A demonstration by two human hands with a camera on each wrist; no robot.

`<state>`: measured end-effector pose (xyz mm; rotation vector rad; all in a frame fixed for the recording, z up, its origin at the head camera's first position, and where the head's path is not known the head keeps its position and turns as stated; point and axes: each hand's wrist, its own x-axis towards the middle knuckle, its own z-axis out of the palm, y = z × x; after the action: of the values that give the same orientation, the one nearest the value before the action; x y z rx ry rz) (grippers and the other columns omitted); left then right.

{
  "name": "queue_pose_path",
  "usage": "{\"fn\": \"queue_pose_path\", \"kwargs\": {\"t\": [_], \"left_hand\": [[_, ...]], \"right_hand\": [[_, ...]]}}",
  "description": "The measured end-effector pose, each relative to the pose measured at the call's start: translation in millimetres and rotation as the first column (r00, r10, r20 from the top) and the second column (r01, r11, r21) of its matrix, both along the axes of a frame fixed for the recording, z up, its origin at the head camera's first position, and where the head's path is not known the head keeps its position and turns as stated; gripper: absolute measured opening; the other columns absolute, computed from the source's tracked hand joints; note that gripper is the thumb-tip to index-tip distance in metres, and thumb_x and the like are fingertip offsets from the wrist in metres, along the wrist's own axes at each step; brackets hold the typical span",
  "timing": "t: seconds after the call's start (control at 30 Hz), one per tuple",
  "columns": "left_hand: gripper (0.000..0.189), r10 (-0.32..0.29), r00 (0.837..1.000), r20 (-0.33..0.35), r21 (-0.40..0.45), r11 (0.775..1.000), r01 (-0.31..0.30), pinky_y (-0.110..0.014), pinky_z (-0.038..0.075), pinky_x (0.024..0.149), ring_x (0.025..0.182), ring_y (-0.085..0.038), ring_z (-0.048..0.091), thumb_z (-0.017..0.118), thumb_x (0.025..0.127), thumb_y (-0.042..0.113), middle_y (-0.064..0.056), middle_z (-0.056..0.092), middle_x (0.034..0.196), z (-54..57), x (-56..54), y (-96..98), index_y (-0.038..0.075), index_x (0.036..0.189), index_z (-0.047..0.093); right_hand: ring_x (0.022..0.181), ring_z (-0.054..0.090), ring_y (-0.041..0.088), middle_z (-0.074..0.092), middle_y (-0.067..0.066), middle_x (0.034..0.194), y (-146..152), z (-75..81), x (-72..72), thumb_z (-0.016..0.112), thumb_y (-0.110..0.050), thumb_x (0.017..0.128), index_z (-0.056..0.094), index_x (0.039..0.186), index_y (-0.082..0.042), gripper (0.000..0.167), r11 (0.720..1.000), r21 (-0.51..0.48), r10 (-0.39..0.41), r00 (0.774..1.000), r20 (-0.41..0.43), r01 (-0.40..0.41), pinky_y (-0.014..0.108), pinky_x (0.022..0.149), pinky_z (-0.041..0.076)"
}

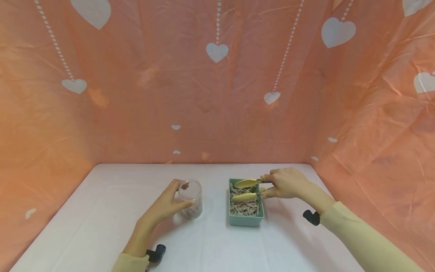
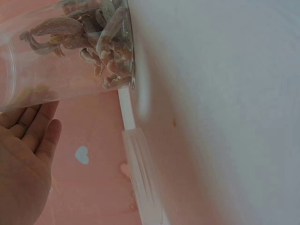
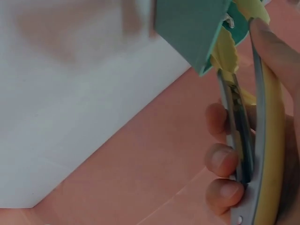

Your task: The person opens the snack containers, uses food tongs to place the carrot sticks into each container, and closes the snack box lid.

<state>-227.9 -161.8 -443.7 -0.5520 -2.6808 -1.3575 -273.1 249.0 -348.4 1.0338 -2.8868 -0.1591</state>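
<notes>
My left hand holds a clear cylindrical jar upright on the white table, thumb on the near side and fingers on the far side. Brownish, knobbly dried pieces fill the lower part of the jar. To its right, a green rectangular box contains many greyish-brown twisted strips. Over the box, my right hand grips metal tongs with yellow tips. The two tips are spread apart, low at the strips. In the right wrist view, fingers curl round the tongs' handles.
A translucent lid lies on the table beyond the jar, hidden by the left hand in the head view. Orange cloth with white hearts encloses the table at the back and sides. Each wrist wears a black camera mount.
</notes>
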Motion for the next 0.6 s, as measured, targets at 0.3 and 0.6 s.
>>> {"fn": "queue_pose_path", "kwargs": {"t": [0.3,0.6], "left_hand": [[0.068,0.007,1.0,0.025,0.006,1.0,-0.007,-0.064,0.035,0.116,0.137,-0.038,0.05,0.084,0.089,0.034,-0.014,0.058,0.136,-1.1,0.3,1.7,0.001,0.14,0.053],[0.069,0.019,0.999,0.026,-0.003,1.0,-0.019,-0.064,0.035,0.116,0.137,-0.039,0.049,0.083,0.089,0.036,-0.013,0.058,0.137,0.5,1.0,1.5,0.002,0.14,0.052]], "right_hand": [[0.065,0.052,0.01,0.063,-0.006,0.079,-10.3,5.5,-14.7,0.081,-0.06,0.081,0.076,0.125,-0.02,0.059,0.998,0.069,-0.005,0.996,0.089,-0.001,0.032,0.056,0.048],[0.091,0.067,0.019,0.076,0.002,0.114,-27.1,19.0,-22.0,0.081,-0.059,0.082,0.073,0.133,-0.019,0.065,0.983,0.167,-0.104,0.977,0.184,0.073,0.046,0.074,0.058]]}}
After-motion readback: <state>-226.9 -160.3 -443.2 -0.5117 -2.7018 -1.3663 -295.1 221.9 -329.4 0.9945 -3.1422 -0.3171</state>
